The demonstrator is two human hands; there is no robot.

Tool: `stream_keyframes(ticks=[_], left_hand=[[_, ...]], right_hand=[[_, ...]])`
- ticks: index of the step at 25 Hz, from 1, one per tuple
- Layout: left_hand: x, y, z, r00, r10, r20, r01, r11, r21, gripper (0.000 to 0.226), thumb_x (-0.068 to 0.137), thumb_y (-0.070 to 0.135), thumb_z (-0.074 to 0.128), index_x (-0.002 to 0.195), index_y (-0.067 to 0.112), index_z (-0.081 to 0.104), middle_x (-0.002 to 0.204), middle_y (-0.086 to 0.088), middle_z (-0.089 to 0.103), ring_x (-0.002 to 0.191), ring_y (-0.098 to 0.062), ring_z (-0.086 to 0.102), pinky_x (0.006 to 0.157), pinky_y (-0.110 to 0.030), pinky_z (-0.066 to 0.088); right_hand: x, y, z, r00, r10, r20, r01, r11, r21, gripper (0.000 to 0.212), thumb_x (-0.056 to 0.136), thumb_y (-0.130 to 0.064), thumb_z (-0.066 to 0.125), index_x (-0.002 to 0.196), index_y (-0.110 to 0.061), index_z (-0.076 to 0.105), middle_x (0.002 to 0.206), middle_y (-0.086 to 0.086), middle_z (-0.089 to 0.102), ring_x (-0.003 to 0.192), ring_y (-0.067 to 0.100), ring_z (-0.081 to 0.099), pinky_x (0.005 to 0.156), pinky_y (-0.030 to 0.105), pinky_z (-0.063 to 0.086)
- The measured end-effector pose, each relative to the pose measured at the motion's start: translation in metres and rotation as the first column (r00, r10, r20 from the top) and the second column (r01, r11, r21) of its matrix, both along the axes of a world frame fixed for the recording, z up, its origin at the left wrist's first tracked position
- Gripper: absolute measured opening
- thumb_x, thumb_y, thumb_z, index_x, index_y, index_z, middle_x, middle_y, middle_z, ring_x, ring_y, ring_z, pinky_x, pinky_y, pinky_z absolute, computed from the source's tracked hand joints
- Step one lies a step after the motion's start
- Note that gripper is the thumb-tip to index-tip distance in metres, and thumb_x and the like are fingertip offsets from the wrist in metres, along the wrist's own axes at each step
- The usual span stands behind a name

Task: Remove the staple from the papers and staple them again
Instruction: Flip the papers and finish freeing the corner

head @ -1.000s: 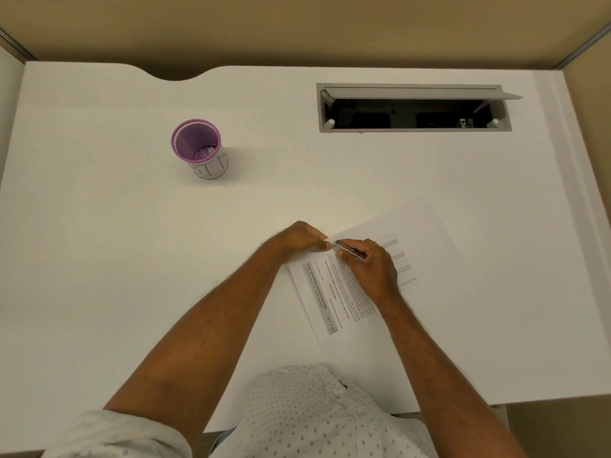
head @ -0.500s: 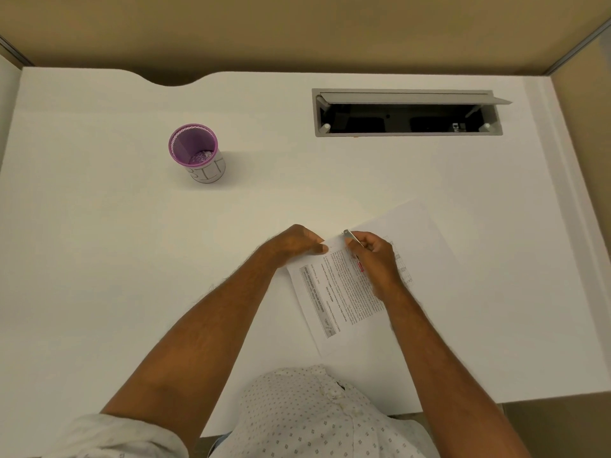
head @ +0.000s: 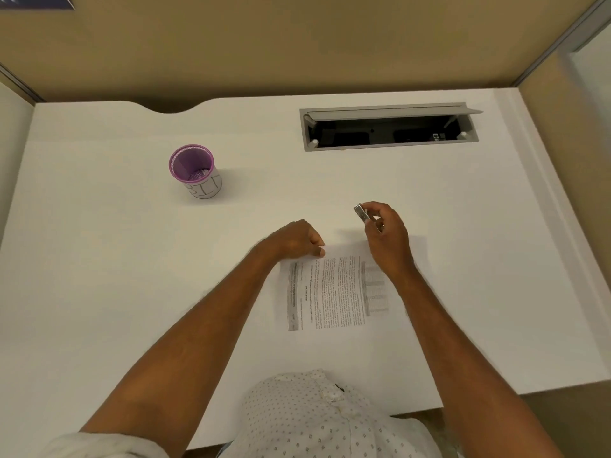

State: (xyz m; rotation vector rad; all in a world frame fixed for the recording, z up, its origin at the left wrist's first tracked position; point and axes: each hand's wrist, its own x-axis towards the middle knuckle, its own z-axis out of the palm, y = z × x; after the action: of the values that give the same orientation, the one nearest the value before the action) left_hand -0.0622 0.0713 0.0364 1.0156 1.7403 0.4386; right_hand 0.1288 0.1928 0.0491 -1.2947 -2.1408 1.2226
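The printed papers [head: 334, 292] lie flat on the white desk [head: 99, 259] in front of me. My left hand [head: 297, 239] presses its fingertips on their far left corner and pins them down. My right hand [head: 385, 233] is lifted above the far edge of the papers. It holds a small metal staple remover [head: 362, 213] between thumb and fingers, pointing up and to the left. The staple itself is too small to make out.
A purple mesh cup [head: 195, 170] with something small inside stands at the back left. An open grey cable tray [head: 390, 128] is set into the desk at the back right. Beige partition walls close in the desk.
My right hand has lifted the staple remover off the corner of the papers and moved it up and to the right. My left hand stays on the corner.
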Motion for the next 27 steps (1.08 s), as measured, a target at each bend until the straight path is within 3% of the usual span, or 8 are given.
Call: stream_keyframes(ticks=[2, 5, 10, 15, 18, 21, 24, 27], left_hand=[[0.002, 0.005, 0.016, 0.979, -0.113, -0.171, 0.116, 0.993, 0.006, 0.011, 0.092, 0.025, 0.074, 0.093, 0.019, 0.082, 0.093, 0.001, 0.080, 0.082, -0.012, 0.069, 0.078, -0.035, 0.054], [0.009, 0.006, 0.037, 0.893, -0.227, -0.388, 0.248, 0.969, 0.004, 0.017, 0.095, 0.026, 0.069, 0.108, 0.023, 0.080, 0.101, 0.008, 0.078, 0.086, -0.012, 0.067, 0.080, -0.035, 0.056], [0.013, 0.002, 0.049, 0.849, -0.248, -0.466, 0.285, 0.959, 0.008, 0.024, 0.097, 0.016, 0.063, 0.114, 0.023, 0.078, 0.112, 0.005, 0.078, 0.098, -0.016, 0.071, 0.085, -0.037, 0.058], [0.016, -0.003, 0.054, 0.839, -0.219, -0.498, 0.276, 0.960, 0.042, 0.024, 0.098, 0.016, 0.064, 0.117, 0.021, 0.077, 0.118, 0.003, 0.077, 0.102, -0.018, 0.071, 0.085, -0.037, 0.058], [0.021, -0.002, 0.056, 0.826, -0.175, -0.536, 0.257, 0.963, 0.082, 0.023, 0.098, 0.016, 0.063, 0.115, 0.021, 0.078, 0.117, 0.004, 0.078, 0.098, -0.017, 0.071, 0.080, -0.034, 0.058], [0.027, -0.001, 0.060, 0.788, -0.125, -0.603, 0.269, 0.951, 0.155, 0.023, 0.098, 0.018, 0.062, 0.113, 0.023, 0.079, 0.115, 0.004, 0.079, 0.095, -0.016, 0.071, 0.087, -0.035, 0.055], [0.033, -0.002, 0.063, 0.748, -0.071, -0.660, 0.300, 0.923, 0.240, 0.019, 0.096, 0.023, 0.068, 0.110, 0.029, 0.080, 0.126, 0.007, 0.074, 0.123, -0.016, 0.062, 0.123, -0.054, 0.017], [0.046, -0.005, 0.061, 0.627, 0.169, -0.760, 0.251, 0.881, 0.402, 0.027, 0.089, 0.040, 0.074, 0.115, 0.035, 0.075, 0.154, 0.001, 0.052, 0.149, -0.024, 0.036, 0.123, -0.062, -0.002]], right_hand=[[-0.002, 0.013, -0.007, 0.985, 0.075, 0.158, -0.102, 0.980, 0.173, 0.032, 0.097, -0.006, 0.054, 0.123, -0.022, 0.064, 0.123, -0.004, 0.066, 0.111, 0.016, 0.055, 0.094, 0.031, 0.047], [0.003, 0.026, -0.021, 0.944, 0.083, 0.319, -0.158, 0.963, 0.217, 0.034, 0.092, 0.002, 0.056, 0.113, -0.023, 0.067, 0.116, -0.002, 0.071, 0.106, 0.025, 0.061, 0.092, 0.042, 0.052], [0.013, 0.026, -0.033, 0.913, 0.105, 0.395, -0.181, 0.970, 0.161, 0.035, 0.088, 0.002, 0.051, 0.109, -0.021, 0.068, 0.110, 0.000, 0.073, 0.102, 0.029, 0.063, 0.087, 0.046, 0.054], [0.023, 0.018, -0.033, 0.934, 0.075, 0.350, -0.125, 0.985, 0.121, 0.017, 0.093, -0.014, 0.061, 0.105, -0.023, 0.069, 0.109, -0.002, 0.072, 0.102, 0.024, 0.065, 0.082, 0.034, 0.051], [0.021, -0.002, -0.003, 0.989, 0.026, 0.146, -0.044, 0.991, 0.124, 0.015, 0.096, -0.036, 0.064, 0.102, -0.023, 0.070, 0.109, -0.007, 0.070, 0.100, 0.012, 0.063, 0.078, 0.024, 0.049], [0.023, -0.035, 0.023, 0.982, 0.154, 0.113, -0.164, 0.982, 0.092, 0.020, 0.093, -0.048, 0.063, 0.106, -0.033, 0.067, 0.107, -0.021, 0.065, 0.093, 0.001, 0.063, 0.075, 0.024, 0.054], [0.030, -0.054, 0.021, 0.974, 0.168, 0.151, -0.189, 0.971, 0.143, 0.018, 0.095, -0.034, 0.066, 0.113, -0.032, 0.068, 0.108, -0.024, 0.063, 0.090, 0.002, 0.063, 0.080, 0.032, 0.059], [0.033, -0.056, 0.022, 0.995, 0.072, 0.075, -0.082, 0.986, 0.143, 0.019, 0.097, -0.026, 0.065, 0.113, -0.020, 0.073, 0.112, -0.008, 0.073, 0.095, 0.006, 0.064, 0.087, 0.028, 0.058]])
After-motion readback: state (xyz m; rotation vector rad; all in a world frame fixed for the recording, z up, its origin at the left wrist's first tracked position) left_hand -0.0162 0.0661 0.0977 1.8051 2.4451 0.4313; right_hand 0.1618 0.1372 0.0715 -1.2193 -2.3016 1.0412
